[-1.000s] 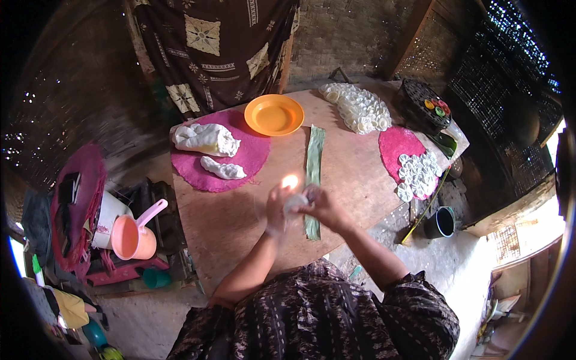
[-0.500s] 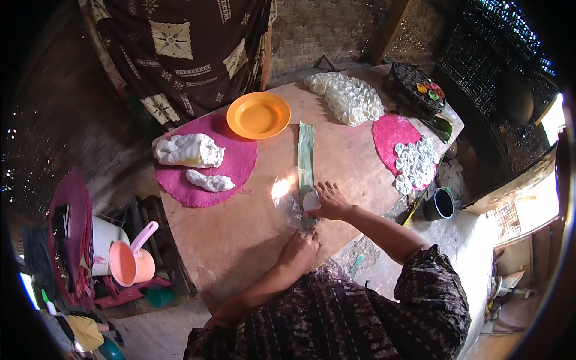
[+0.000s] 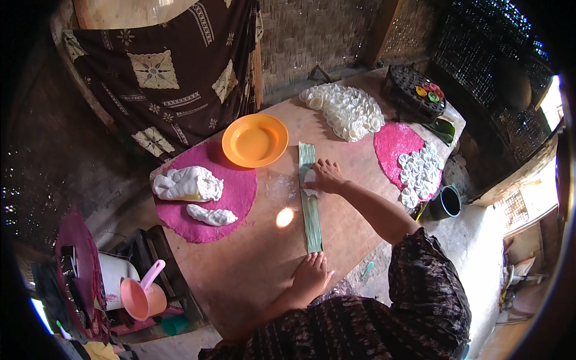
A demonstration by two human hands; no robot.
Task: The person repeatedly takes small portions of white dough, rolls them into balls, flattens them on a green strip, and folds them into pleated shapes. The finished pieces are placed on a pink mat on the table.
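Observation:
A long strip of green leaf (image 3: 311, 225) lies on the wooden board (image 3: 360, 210), running away from me. My left hand (image 3: 311, 277) rests at its near end, fingers stretched out flat on the leaf's edge, thumb apart. Farther up the strip, my right hand (image 3: 328, 178) holds a flat, rounded white piece (image 3: 309, 182) against the leaf; the fingers partly cover it, so its full shape is hidden. On the left, a large lump of white dough (image 3: 189, 184) and a smaller dough roll (image 3: 211, 215) sit on a pink cloth (image 3: 192, 231).
An orange plate (image 3: 255, 141) overlaps that cloth. Many white flower-shaped pieces (image 3: 354, 114) lie at the back; pleated white rounds (image 3: 420, 171) cover part of another pink cloth (image 3: 393, 144). A dark basket (image 3: 414, 93) stands at the far right. Below left is a pink dipper (image 3: 139, 297).
The right hand and the white piece have moved away from me along the leaf. My left hand, curled before, now lies flat on the near end. The whole view has shifted slightly.

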